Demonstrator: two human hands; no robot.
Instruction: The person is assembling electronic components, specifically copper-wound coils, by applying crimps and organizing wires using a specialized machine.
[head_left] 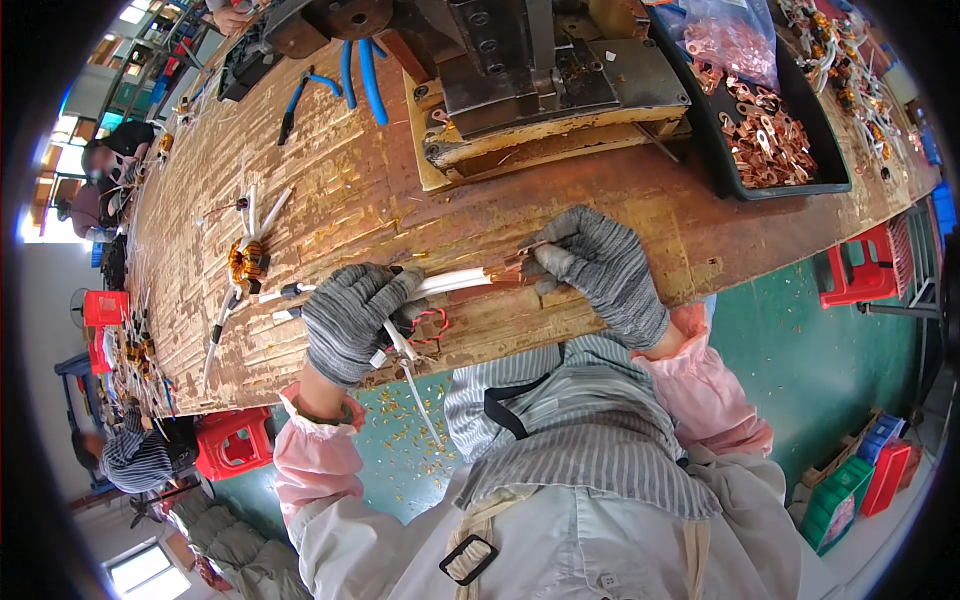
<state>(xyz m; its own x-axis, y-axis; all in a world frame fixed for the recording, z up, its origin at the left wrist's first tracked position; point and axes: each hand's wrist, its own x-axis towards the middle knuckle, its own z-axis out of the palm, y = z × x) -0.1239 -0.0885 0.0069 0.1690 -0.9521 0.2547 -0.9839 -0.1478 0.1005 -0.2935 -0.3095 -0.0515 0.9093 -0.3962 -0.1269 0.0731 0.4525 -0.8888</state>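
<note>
My left hand (350, 318), in a grey knitted glove, is closed around a bundle of white-sleeved cables (452, 282). A twisted red-and-black wire (432, 325) and loose white leads hang out below it; the palm hides the rest. The cables stretch right to bare copper ends (500, 272). There my right hand (600, 265), gloved alike, pinches a small copper terminal lug (528, 252) against those ends, its far part covered by the fingers. Both hands are just above the worn wooden bench, near its front edge.
A heavy metal press (540, 100) stands ahead on the bench. At right is a black tray (742, 190) of copper lugs. A coil with white leads (245, 262) and blue-handled pliers (290, 112) lie left. Red stools (235, 442) and co-workers (130, 450) are farther off.
</note>
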